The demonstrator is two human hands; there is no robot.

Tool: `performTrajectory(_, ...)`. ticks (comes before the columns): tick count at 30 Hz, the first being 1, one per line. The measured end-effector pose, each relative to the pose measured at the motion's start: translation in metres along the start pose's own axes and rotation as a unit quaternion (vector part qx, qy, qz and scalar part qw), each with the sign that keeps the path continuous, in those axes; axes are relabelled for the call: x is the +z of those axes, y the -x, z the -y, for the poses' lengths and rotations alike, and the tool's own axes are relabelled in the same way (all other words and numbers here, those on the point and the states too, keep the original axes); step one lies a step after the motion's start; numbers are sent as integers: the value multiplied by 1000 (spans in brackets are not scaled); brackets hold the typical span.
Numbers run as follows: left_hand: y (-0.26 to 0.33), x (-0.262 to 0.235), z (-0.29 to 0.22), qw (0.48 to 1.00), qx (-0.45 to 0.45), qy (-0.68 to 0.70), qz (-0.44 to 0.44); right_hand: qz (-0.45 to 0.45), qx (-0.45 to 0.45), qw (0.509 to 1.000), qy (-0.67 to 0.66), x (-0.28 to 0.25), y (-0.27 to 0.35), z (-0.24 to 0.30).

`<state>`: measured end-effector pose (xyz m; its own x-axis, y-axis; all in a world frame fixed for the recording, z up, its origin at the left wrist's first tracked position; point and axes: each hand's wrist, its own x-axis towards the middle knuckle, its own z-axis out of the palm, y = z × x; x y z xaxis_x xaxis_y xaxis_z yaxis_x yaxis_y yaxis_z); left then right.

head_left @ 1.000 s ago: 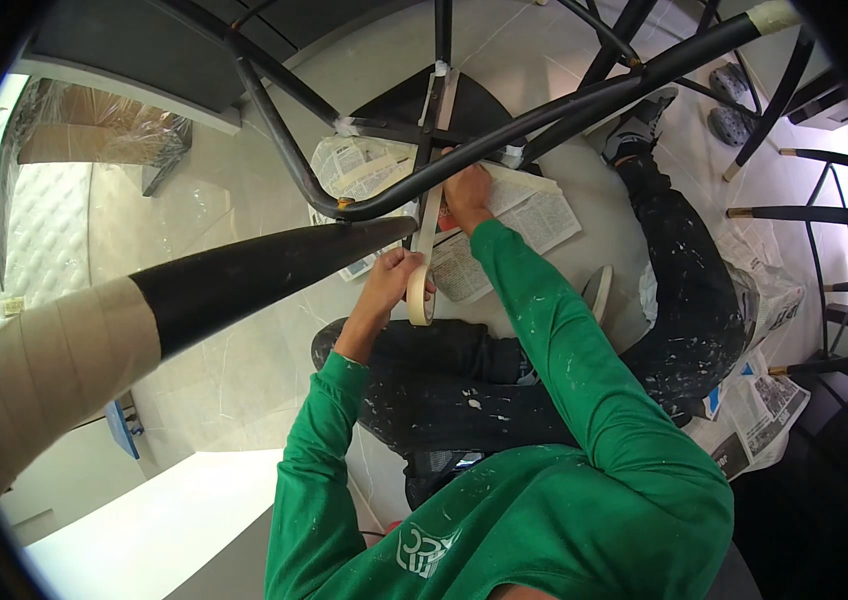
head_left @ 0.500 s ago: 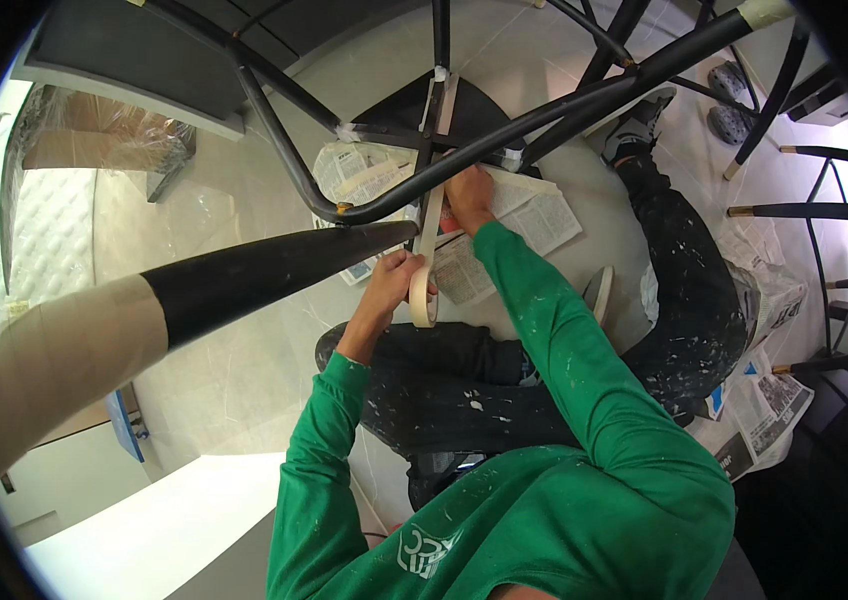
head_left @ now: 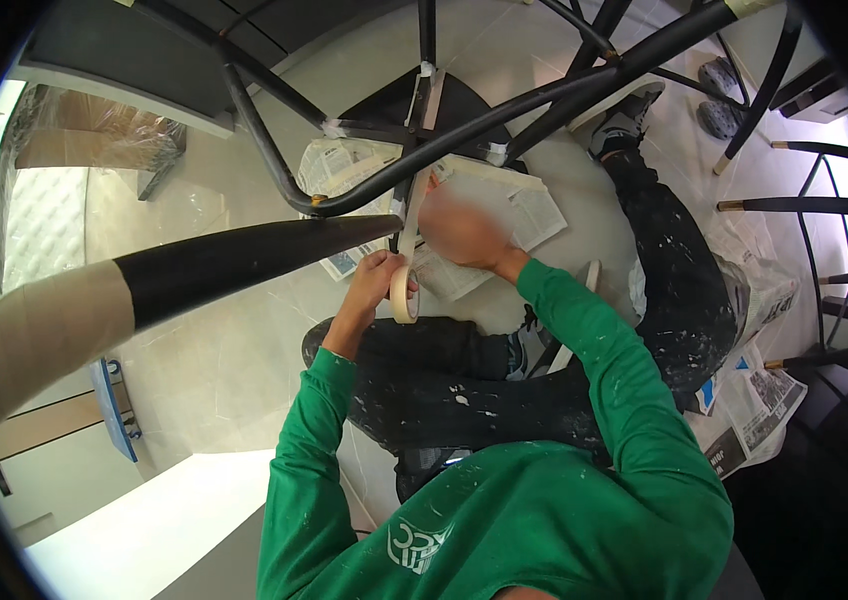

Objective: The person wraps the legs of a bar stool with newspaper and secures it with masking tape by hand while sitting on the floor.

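My left hand [head_left: 372, 278] is closed around a roll of pale masking tape [head_left: 403, 298]. From the roll, a strip of tape [head_left: 412, 220] stretches up along a black bar of an overturned piece of black metal-framed furniture [head_left: 384, 200]. To the right of the strip is my right hand [head_left: 464, 232], smeared by motion, so its fingers do not show clearly. White patches mark the joints of the crossed bars. Sheets of newspaper [head_left: 539, 212] lie beneath the frame, around a dark rounded panel [head_left: 464, 105].
A thick black leg [head_left: 244, 265] wrapped in beige covering [head_left: 54, 330] reaches in from the left. More black legs with gold tips [head_left: 794, 205] stand at the right. My paint-spotted legs are folded on the tiled floor [head_left: 214, 370]. Plastic-wrapped furniture [head_left: 94, 140] stands far left.
My right hand has moved back toward me from the crossed bars and is now blurred. My left hand still holds the tape roll. The whole view has shifted slightly.
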<state>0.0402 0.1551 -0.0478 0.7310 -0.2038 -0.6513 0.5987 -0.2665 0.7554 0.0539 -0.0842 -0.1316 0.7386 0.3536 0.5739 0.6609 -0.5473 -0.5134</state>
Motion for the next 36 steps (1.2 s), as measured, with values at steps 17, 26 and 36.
performTrajectory(17, -1, -2, -8, 1000, 3, -24, 0, 132, -74, 984, 96, -6, -11, -10)
performTrajectory(26, -20, -8, 25, 998, -7, -55, -10, 173, -86, 974, 122, -12, -18, -11)
performTrajectory(36, -35, -11, 51, 997, 28, -65, -29, 181, -108, 970, 122, -11, -21, -14)
